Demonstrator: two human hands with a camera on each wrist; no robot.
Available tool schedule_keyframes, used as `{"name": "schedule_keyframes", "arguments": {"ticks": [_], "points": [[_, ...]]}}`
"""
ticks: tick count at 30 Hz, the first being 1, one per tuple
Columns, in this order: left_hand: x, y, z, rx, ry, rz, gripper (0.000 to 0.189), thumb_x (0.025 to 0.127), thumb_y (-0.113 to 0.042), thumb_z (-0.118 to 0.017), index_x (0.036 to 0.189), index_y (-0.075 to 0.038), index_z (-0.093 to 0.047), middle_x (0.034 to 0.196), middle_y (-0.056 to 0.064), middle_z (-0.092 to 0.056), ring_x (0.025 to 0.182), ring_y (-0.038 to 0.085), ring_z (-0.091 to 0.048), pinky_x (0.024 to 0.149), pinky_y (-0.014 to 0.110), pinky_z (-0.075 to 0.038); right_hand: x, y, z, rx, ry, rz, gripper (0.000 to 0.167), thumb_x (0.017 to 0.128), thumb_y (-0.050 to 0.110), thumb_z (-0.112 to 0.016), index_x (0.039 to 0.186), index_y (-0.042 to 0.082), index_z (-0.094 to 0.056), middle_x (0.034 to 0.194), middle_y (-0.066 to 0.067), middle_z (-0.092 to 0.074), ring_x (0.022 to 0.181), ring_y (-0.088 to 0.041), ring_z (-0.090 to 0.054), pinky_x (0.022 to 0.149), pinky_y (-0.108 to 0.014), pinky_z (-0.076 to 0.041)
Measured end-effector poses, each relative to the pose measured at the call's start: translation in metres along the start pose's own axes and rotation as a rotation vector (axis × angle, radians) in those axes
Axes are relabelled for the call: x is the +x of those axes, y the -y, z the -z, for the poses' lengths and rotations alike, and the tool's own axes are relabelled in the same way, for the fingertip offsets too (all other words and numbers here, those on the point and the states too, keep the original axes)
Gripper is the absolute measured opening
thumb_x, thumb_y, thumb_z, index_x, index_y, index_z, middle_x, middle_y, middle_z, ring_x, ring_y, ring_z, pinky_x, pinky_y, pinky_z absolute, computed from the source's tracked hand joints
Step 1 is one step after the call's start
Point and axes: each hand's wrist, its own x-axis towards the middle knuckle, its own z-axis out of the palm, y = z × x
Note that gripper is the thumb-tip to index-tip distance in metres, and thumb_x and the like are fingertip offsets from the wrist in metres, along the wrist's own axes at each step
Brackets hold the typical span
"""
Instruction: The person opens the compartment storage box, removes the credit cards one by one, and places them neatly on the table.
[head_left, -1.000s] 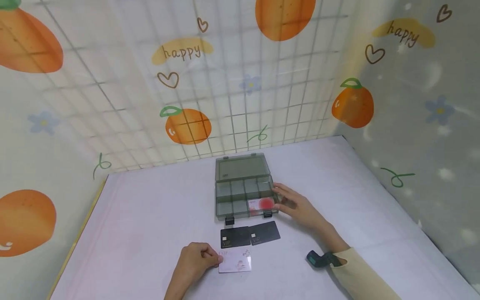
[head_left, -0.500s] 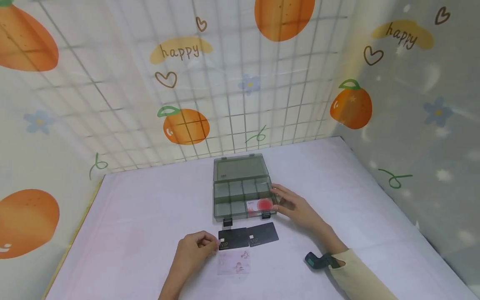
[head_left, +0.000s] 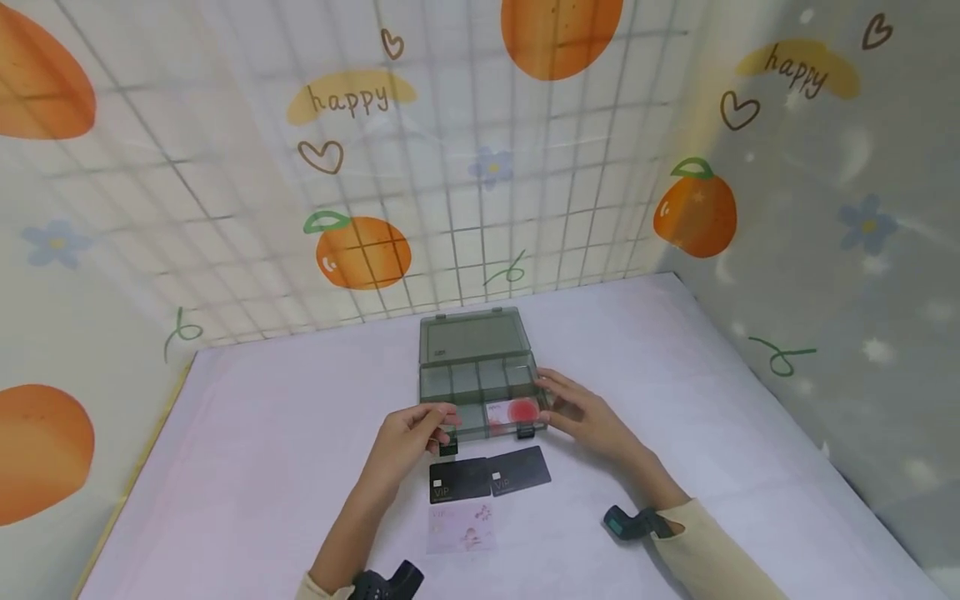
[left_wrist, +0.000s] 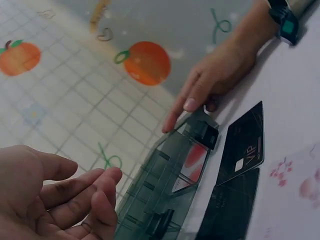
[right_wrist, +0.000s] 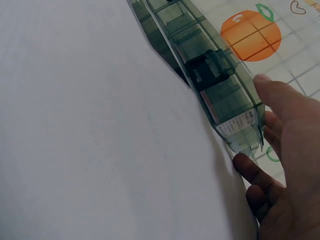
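Note:
A green see-through divided box (head_left: 474, 337) lies with its lid folded back, away from me. A red-and-white card (head_left: 513, 411) sits in its front right compartment. My left hand (head_left: 401, 437) is over the box's front left corner by the latch (head_left: 448, 447); the left wrist view shows its fingers loosely bent, thumb apart, nothing between them. At the box's right side, my right hand (head_left: 592, 417) has extended fingers along the wall and its thumb by the front corner. Before the box lie two black VIP cards, one left (head_left: 459, 480), one right (head_left: 520, 470), and a pink card (head_left: 461, 527).
Dark wrist devices sit on the right (head_left: 630, 522) and left (head_left: 386, 581) wrists. A white cloth (head_left: 285, 467) covers the table. Behind and beside it hang curtains with orange prints, the back one in front of a wire grid (head_left: 480, 225).
My left hand has moved from the pink card's left edge, past the black card, up to the box's front left corner. The right hand has stayed at the box's right side.

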Motion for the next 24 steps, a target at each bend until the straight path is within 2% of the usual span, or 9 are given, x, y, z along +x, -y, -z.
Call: {"name": "schedule_keyframes", "arguments": {"ticks": [4,6,9,11,14,16,18,24], "points": [[0.012,-0.007,-0.001,0.114,0.012,-0.004,0.025,0.102,-0.031,-0.059,0.112,-0.014,-0.076,0.098,0.004,-0.075,0.081,0.027,-0.065,0.069,0.040,-0.055,-0.002,0.001,-0.003,0.015,0.007,-0.018,0.062,0.095,0.039,-0.068,0.150,0.018,-0.048,0.161,0.010,-0.032,0.106,-0.012,-0.059,0.100,-0.050,-0.043],[0.018,-0.010,-0.002,0.168,0.020,-0.005,0.025,0.102,-0.030,-0.059,0.112,-0.015,-0.077,0.095,0.002,-0.075,0.078,0.026,-0.064,0.063,0.036,-0.052,-0.002,0.001,-0.005,0.012,0.007,-0.015,0.062,0.095,0.039,-0.068,0.150,0.018,-0.048,0.160,0.011,-0.032,0.105,-0.012,-0.059,0.099,-0.049,-0.044],[0.026,-0.012,-0.003,0.200,0.051,-0.007,0.027,0.103,-0.028,-0.056,0.112,-0.014,-0.077,0.093,0.000,-0.075,0.063,0.021,-0.057,0.050,0.028,-0.040,-0.001,0.000,-0.006,0.004,0.004,-0.005,0.062,0.095,0.039,-0.069,0.150,0.018,-0.048,0.160,0.012,-0.033,0.105,-0.013,-0.059,0.098,-0.047,-0.044],[0.031,-0.014,-0.005,0.209,0.073,-0.014,0.029,0.104,-0.026,-0.054,0.113,-0.011,-0.076,0.094,0.000,-0.075,0.061,0.023,-0.055,0.047,0.024,-0.032,-0.001,-0.001,-0.006,-0.003,0.001,-0.005,0.063,0.095,0.040,-0.069,0.150,0.018,-0.049,0.159,0.013,-0.033,0.105,-0.012,-0.059,0.097,-0.047,-0.044],[0.038,-0.015,-0.008,0.218,0.084,-0.011,0.031,0.104,-0.024,-0.052,0.115,-0.007,-0.075,0.096,0.002,-0.076,0.067,0.027,-0.059,0.046,0.024,-0.028,-0.001,-0.001,-0.004,0.000,0.000,-0.011,0.063,0.095,0.041,-0.068,0.150,0.019,-0.048,0.160,0.014,-0.032,0.105,-0.012,-0.059,0.098,-0.048,-0.044],[0.043,-0.014,-0.011,0.232,0.084,-0.009,0.032,0.103,-0.023,-0.051,0.115,-0.005,-0.075,0.099,0.005,-0.076,0.081,0.033,-0.064,0.048,0.024,-0.029,0.000,-0.001,-0.003,-0.003,-0.001,-0.014,0.063,0.095,0.042,-0.068,0.150,0.019,-0.048,0.160,0.014,-0.032,0.105,-0.013,-0.059,0.099,-0.050,-0.043],[0.046,-0.013,-0.015,0.252,0.091,-0.008,0.033,0.103,-0.022,-0.049,0.114,-0.004,-0.074,0.101,0.008,-0.076,0.085,0.034,-0.066,0.051,0.025,-0.033,0.000,-0.001,-0.002,-0.007,-0.001,-0.020,0.063,0.096,0.042,-0.067,0.151,0.019,-0.048,0.160,0.014,-0.032,0.106,-0.013,-0.059,0.100,-0.051,-0.042],[0.053,-0.011,-0.021,0.295,0.118,-0.007,0.034,0.104,-0.020,-0.048,0.112,-0.003,-0.075,0.099,0.007,-0.076,0.084,0.031,-0.065,0.061,0.028,-0.041,0.001,0.000,0.000,-0.005,0.000,-0.029,0.063,0.095,0.042,-0.067,0.150,0.019,-0.048,0.160,0.013,-0.032,0.106,-0.014,-0.060,0.100,-0.051,-0.042]]}}
